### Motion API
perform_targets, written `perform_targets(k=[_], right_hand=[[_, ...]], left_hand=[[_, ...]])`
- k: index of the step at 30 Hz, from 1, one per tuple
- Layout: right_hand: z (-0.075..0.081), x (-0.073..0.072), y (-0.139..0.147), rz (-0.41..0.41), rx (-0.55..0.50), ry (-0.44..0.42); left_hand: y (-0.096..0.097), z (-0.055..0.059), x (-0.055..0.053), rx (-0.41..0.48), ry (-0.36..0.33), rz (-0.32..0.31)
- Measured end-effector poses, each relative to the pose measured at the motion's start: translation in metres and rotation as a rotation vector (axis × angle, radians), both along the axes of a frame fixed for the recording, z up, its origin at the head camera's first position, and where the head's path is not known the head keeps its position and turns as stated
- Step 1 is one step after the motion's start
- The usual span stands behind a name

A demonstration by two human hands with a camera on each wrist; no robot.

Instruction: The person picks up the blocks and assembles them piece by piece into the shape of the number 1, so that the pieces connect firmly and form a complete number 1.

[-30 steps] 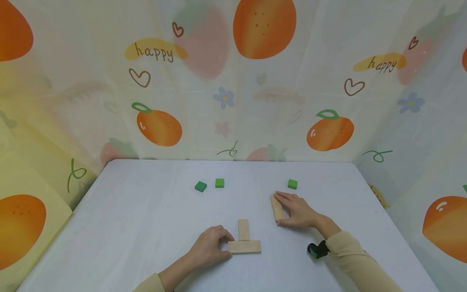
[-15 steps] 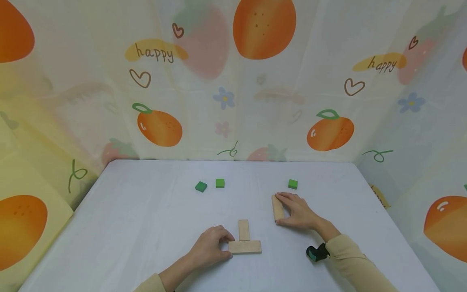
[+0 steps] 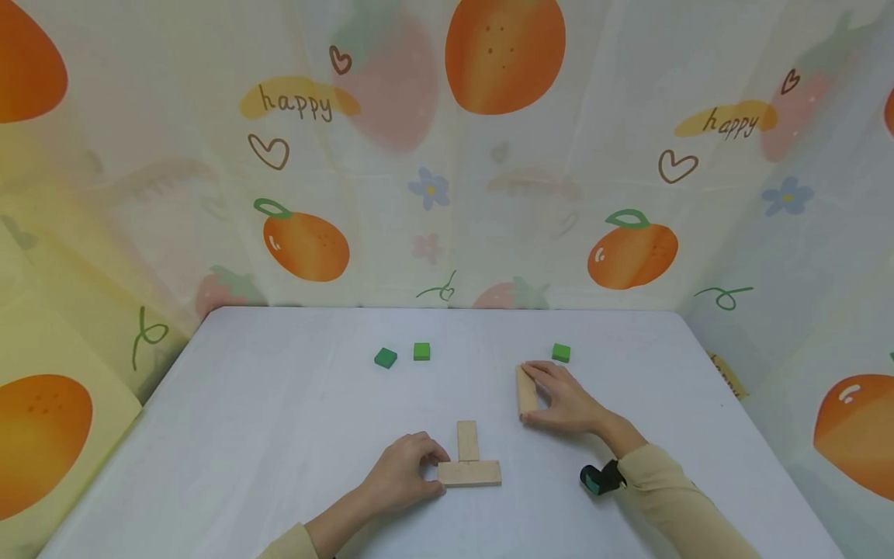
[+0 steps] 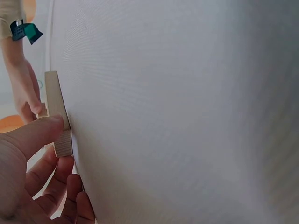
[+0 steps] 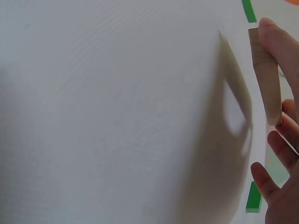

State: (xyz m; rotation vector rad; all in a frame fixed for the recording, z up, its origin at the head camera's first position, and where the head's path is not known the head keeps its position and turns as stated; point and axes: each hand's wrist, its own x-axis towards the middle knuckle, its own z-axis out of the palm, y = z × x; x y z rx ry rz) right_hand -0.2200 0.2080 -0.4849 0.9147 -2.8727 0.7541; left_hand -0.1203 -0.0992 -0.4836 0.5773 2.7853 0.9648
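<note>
My left hand pinches the left end of a plain wooden block lying crosswise on the table, thumb at the near corner and fingers at the far one. A second wooden block points away from its middle, together making an upside-down T. To the right, my right hand holds a third wooden block by its two ends, between thumb and fingertips. In the right wrist view this block hangs above the white surface, its shadow falling apart from it.
Toward the back of the white table lie a dark green block and a light green block. Another green block sits just beyond my right fingers. A fruit-patterned cloth rises behind and at both sides.
Over the last half second my right hand has shifted slightly left and away with its wooden block, which has turned a little. The left hand and the T of blocks have stayed put.
</note>
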Motion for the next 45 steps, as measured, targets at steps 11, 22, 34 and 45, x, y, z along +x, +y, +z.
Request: perform_targets(k=[11,22,34,45], right_hand=[[0.007,-0.006,-0.01,0.017,-0.012,0.011],[0.008,-0.012,-0.023,0.03,-0.007,0.01],[0.009,-0.016,-0.047,0.04,-0.002,-0.045],[0.004,-0.018,-0.064,0.084,-0.014,-0.045]], left_hand=[[0.0,0.002,0.0,0.01,0.006,-0.013],[0.001,0.004,0.001,0.013,-0.006,-0.007],[0.002,0.006,0.001,0.005,-0.008,-0.006],[0.0,0.004,0.0,0.01,-0.023,-0.018]])
